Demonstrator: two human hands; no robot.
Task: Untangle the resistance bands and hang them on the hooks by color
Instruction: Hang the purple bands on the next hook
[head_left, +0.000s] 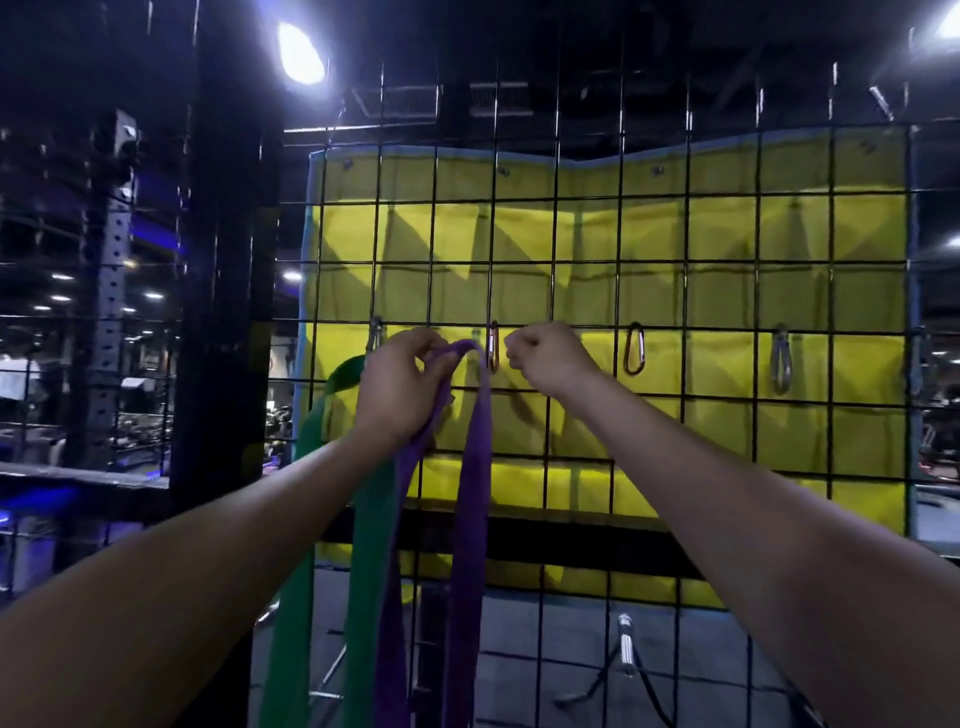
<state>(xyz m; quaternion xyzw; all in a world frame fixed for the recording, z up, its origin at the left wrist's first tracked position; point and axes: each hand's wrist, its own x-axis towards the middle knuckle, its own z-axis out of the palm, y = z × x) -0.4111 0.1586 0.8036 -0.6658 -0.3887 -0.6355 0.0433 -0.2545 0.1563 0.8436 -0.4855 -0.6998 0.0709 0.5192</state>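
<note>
I see both arms raised in front of a black wire grid (618, 291) with a yellow mat (727, 244) hanging behind it. My left hand (400, 387) is curled around the top loop of the purple band (470, 467), fingers pinched on the fold where it arches over just beside the red carabiner (492, 345). From that fold the purple band drops in two strands, one running straight down past the grid, the other passing under the left wrist and down alongside the green one. The green band (363, 545) hangs to the left of it; its top curve shows just left of the left hand, near the grey carabiner (374, 332), though I cannot tell whether it is clipped there or only draped behind the hand. Both bands run out of the bottom of the view.

My right hand (550, 356) is closed into a loose fist just right of the red carabiner, fingers tucked in; I cannot tell whether it grips the clip's gate or nothing at all. Further right on the same grid row hang a second red carabiner (634, 349) and another grey carabiner (781, 358), both bare. Through the lower grid I see a metal stand (626, 644) on the floor
</note>
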